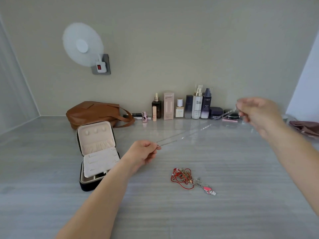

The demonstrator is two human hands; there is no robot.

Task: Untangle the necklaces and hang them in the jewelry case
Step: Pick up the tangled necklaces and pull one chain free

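jewelry case [96, 152] left, necklace tangle [189, 180] right

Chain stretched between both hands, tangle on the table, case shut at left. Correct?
Not quite: the case is open, lid up, per the head view. The chain is stretched between the left hand and right hand, and the tangle lies on the table.
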